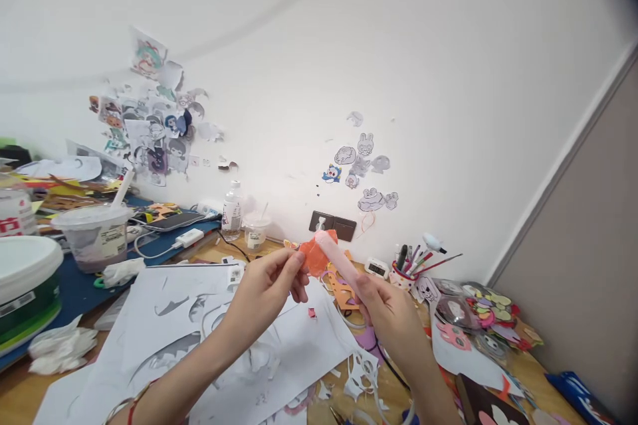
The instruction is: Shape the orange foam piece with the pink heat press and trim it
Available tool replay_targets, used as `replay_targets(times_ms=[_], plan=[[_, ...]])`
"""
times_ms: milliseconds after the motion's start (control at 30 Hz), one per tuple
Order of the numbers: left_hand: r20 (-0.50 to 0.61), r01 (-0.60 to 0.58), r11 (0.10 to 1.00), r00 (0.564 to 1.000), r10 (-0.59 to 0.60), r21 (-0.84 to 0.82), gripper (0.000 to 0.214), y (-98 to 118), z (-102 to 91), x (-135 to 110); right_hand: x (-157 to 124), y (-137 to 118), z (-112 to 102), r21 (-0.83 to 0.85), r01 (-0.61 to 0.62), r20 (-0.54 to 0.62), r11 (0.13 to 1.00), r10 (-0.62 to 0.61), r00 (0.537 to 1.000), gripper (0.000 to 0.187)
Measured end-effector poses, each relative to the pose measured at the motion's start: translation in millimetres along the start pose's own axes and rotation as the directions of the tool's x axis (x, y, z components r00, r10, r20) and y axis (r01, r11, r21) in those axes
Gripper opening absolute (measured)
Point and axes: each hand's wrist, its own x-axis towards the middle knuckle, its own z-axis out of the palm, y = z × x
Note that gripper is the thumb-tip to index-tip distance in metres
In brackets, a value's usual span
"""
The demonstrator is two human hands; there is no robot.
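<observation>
My left hand (272, 279) pinches the left edge of an orange paper cutout (313, 257) between thumb and fingers. A long, flat, pale pink strip (339, 257) is held by its lower end in my right hand (389, 312). The strip's rounded upper end lies against the orange piece; whether the two are joined I cannot tell. Both hands are raised above the desk, over white paper sheets (319, 339). Behind the strip lies an orange sheet with cut-out holes (343, 292).
Drink cups (92, 232), a green-and-white tub (30, 285) and crumpled tissue (62, 345) stand on the left. A water bottle (232, 212) is by the wall. At the right are a pen cup (403, 275), a small clock (377, 268) and a heap of coloured cutouts (493, 312).
</observation>
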Motion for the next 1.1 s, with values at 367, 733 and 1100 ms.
replay_targets(times_ms=[367,733,1100], plan=[[0.055,0.049,0.998,0.997,-0.047,-0.036,0.025,1.8,-6.5,2.3,0.9,-6.3,10.0,0.027,-0.028,-0.119,0.999,0.031,0.992,0.054],[0.144,0.022,0.959,0.989,0.02,-0.283,0.023,-2.8,-12.3,0.2,-2.1,2.0,-1.6,0.201,-0.111,-0.196,0.973,0.151,0.969,0.053],[0.291,0.103,0.904,0.956,0.024,-0.415,0.032,10.7,-12.5,-8.1,-19.1,-15.0,-4.2,0.186,-0.103,-0.26,0.977,0.15,0.954,0.058]])
